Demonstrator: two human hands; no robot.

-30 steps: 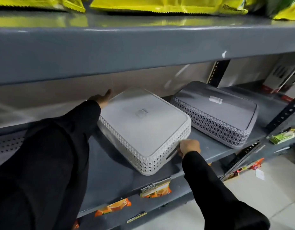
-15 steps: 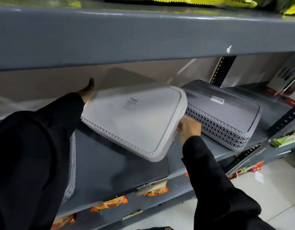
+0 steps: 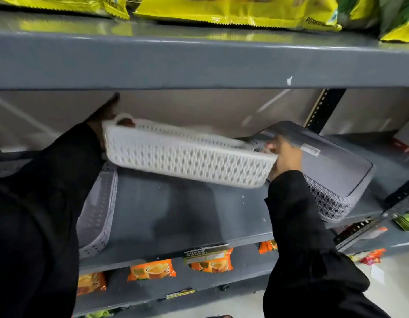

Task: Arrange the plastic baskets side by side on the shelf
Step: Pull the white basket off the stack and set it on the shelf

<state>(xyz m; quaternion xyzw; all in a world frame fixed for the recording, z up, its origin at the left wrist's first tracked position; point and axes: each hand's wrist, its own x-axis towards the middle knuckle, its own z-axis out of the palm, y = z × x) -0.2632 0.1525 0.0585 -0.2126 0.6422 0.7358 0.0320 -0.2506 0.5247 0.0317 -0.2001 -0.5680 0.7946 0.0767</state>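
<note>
I hold a white lattice plastic basket (image 3: 185,158) in the air above the grey middle shelf (image 3: 176,214), its long side wall facing me and its opening turned up. My left hand (image 3: 102,118) grips its far left end, partly hidden behind the rim. My right hand (image 3: 282,157) grips its right end. A darker grey basket (image 3: 332,171) lies upside down on the shelf to the right, just behind my right hand. A pale grey basket (image 3: 100,210) sits on the shelf at the left, half hidden by my left sleeve.
The shelf above (image 3: 199,60) hangs low over the basket and carries yellow snack bags (image 3: 233,10). Orange packets (image 3: 153,269) line the shelf below. A black slotted upright (image 3: 323,109) stands at the back right. Pale floor (image 3: 387,292) shows at the lower right.
The white basket has been lifted off the shelf and turned over from bottom-up to opening-up. Both hands stayed on its ends. The pale grey basket at the left came into sight.
</note>
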